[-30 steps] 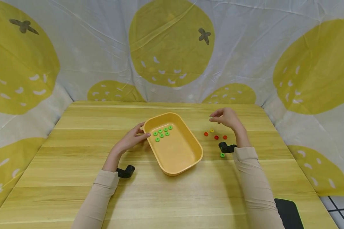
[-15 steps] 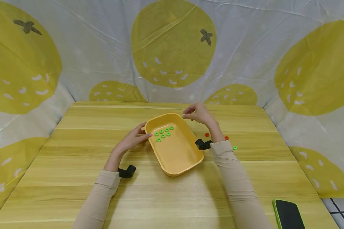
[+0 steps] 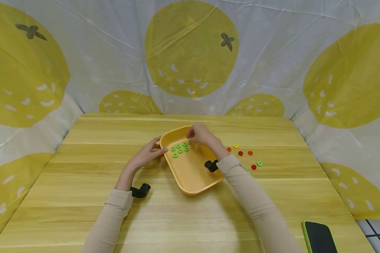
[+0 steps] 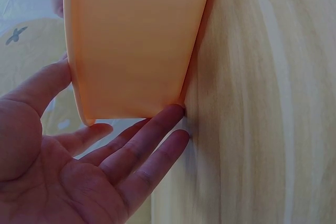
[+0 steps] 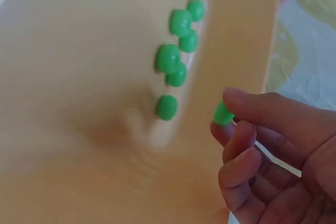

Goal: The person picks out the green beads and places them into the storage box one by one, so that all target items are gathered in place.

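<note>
A light orange plastic tray (image 3: 190, 175) stands slanted on the wooden table. My left hand (image 3: 147, 154) holds its far left corner, the thumb at the rim and the other fingers against the outer wall. Several green ring-shaped beads (image 3: 180, 151) lie in rows on the tray floor near the far end. Inside the far part of the tray, my right hand (image 3: 202, 136) pinches a green bead (image 5: 222, 115) between thumb and fingertip. In the right wrist view that bead is held just apart from the row of beads (image 5: 168, 59).
Right of the tray lie loose beads: a yellow one (image 3: 235, 146), orange ones (image 3: 250, 153), red ones (image 3: 253, 167) and a green one (image 3: 260, 163). Another green bead is mostly hidden by the right sleeve. A phone (image 3: 320, 236) lies at the front right. A patterned cloth (image 3: 190, 70) hangs behind the table.
My right hand has moved left from beyond the loose beads, over the tray's rim and down inside, carrying the green bead. My left hand and the tray stay put.
</note>
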Demonstrator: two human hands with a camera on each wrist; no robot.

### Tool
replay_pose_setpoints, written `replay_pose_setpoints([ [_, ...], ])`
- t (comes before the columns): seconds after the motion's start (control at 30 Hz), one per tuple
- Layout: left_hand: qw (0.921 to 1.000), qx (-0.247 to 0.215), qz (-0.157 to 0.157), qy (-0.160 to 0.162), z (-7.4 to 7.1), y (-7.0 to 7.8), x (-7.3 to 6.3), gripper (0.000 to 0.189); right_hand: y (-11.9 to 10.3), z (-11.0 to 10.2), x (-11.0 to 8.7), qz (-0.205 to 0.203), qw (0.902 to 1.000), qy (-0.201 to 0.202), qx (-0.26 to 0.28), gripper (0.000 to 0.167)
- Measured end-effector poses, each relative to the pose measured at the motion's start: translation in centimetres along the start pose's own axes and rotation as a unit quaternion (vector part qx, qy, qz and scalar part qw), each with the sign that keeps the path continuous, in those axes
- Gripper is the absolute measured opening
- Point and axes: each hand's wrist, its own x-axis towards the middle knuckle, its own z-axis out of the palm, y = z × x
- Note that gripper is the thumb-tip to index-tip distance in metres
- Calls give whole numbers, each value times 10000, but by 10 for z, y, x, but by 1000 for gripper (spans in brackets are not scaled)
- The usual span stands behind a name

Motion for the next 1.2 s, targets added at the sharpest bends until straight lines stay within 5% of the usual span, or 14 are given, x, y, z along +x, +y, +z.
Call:
replay_pose_setpoints([
  [0.2, 10000, -47, 15, -23, 0, 0, 0, 68, -4, 13, 2, -35, 9970, -77, -769, 18],
  [0.57, 9999, -83, -11, -59, 0, 2, -1, 69, -5, 23, 0, -17, 9940, -37, -1097, 13],
  [1.2, 9999, -67, 106, -86, -2, 3, -3, 73, -5, 17, -1, -85, 9964, -109, -840, 9],
])
